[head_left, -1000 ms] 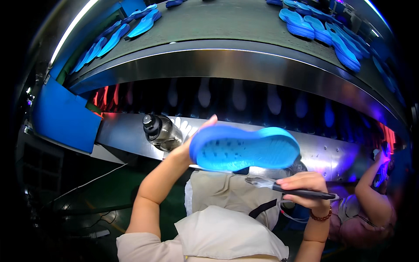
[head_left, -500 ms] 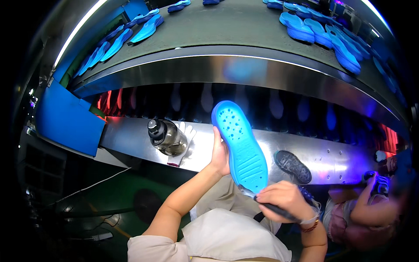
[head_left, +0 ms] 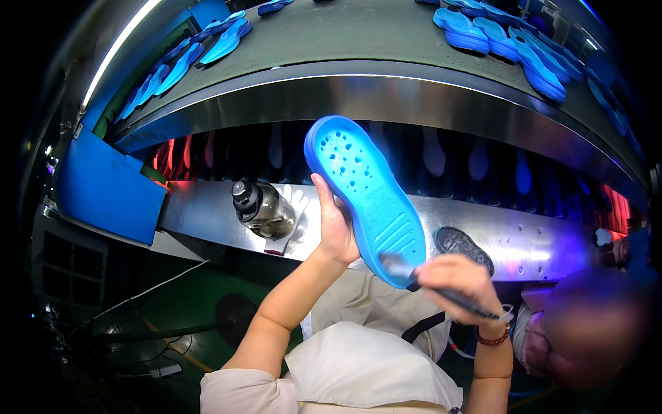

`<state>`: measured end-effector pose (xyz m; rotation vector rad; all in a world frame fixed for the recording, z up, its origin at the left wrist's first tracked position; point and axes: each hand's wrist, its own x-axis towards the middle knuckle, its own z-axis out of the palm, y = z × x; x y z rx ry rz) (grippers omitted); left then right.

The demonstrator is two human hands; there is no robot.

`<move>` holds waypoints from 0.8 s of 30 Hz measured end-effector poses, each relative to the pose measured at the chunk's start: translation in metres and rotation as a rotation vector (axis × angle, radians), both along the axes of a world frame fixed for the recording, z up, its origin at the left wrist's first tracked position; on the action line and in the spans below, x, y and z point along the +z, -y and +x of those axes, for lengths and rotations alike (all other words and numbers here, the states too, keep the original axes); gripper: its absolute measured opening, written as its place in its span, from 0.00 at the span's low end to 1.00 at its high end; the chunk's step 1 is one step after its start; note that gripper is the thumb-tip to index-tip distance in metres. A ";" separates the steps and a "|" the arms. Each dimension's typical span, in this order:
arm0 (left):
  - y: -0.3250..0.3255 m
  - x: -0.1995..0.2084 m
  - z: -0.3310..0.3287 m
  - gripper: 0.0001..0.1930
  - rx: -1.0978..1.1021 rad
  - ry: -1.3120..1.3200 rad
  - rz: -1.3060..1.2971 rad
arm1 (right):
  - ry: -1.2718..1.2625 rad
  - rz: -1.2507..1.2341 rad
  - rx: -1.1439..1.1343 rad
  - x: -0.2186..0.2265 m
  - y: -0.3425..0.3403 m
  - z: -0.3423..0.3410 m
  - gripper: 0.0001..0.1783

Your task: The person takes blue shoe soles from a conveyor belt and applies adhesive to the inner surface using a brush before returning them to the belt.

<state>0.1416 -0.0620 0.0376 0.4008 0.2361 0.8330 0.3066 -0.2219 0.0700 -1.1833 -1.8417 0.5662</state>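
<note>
My left hand (head_left: 336, 231) grips a bright blue shoe sole (head_left: 376, 203) by its left edge. The sole is tilted, its holed forefoot end up and its ribbed heel end toward me. My right hand (head_left: 460, 281) is closed round the black handle of a brush (head_left: 460, 301). The brush's blurred head lies over the inner face of the sole's heel; whether it touches cannot be made out. Just right of the blue sole, a dark speckled sole-shaped piece (head_left: 460, 246) rests on the metal ledge, partly hidden by my right hand.
On the metal ledge (head_left: 196, 207) stand a clear bottle with a black lid (head_left: 262, 210) and, beside it, a white glove (head_left: 295, 207). Above runs a green conveyor belt (head_left: 345, 38) carrying several blue soles (head_left: 467, 33). Another person (head_left: 586, 324) is close on the right.
The blue sole has moved up and slightly left with my left hand. My right hand has shifted up, and the brush head has gone from the heel's edge onto its inner face.
</note>
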 end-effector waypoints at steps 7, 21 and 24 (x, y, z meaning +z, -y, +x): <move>-0.005 0.035 0.001 0.45 -0.141 0.108 0.062 | -0.767 -0.173 0.073 -0.016 0.004 0.016 0.13; 0.036 0.023 0.003 0.28 -0.088 0.261 0.040 | -0.302 0.206 -0.149 0.013 0.001 -0.042 0.13; 0.037 0.028 0.004 0.27 -0.029 0.170 0.041 | -0.519 0.106 -0.115 0.016 0.008 -0.033 0.13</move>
